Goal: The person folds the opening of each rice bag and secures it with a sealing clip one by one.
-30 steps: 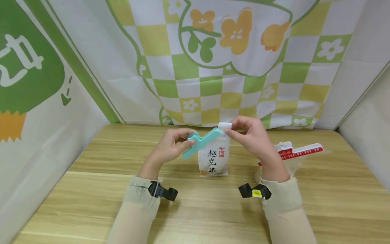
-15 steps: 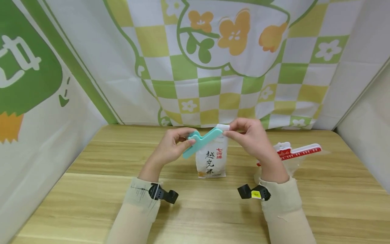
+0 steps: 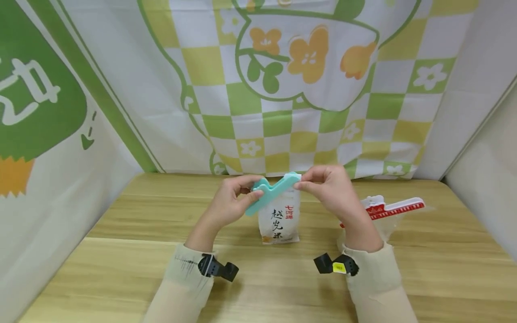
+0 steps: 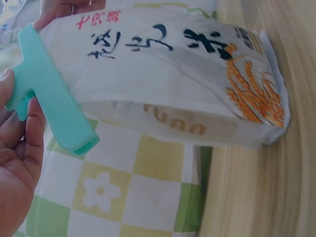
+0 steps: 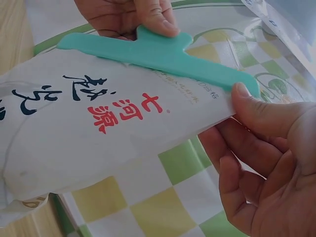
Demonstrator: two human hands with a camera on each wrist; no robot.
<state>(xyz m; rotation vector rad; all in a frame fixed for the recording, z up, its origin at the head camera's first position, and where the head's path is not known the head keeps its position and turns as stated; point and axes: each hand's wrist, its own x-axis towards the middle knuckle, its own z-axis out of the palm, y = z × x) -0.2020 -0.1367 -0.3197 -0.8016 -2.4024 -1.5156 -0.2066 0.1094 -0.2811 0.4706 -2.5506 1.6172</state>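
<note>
A teal bag clip (image 3: 278,194) lies slantwise across the top of a white rice bag (image 3: 278,222) with black and red characters. My left hand (image 3: 232,199) pinches the clip by its raised grip, thumb in front. With thumb and fingers, my right hand (image 3: 333,190) pinches the bag's top corner, the thumb touching the clip's far end. In the right wrist view, the clip (image 5: 163,58) spans the bag's upper part, and some bag film shows beyond it. The bag (image 4: 163,64) stands on the table in the left wrist view. Whether the clip's jaws are fully closed cannot be told.
To the right, partly behind my right forearm, a red and white clip (image 3: 396,208) sits on a clear plastic bag (image 3: 387,229). The wooden table (image 3: 274,287) ends at a checked flower-print cloth (image 3: 291,125) behind the rice bag.
The teal clip has shifted slightly right over the bag's top, and less white film sticks out past its end. My right hand keeps its pinch. The head view has tilted slightly up.
</note>
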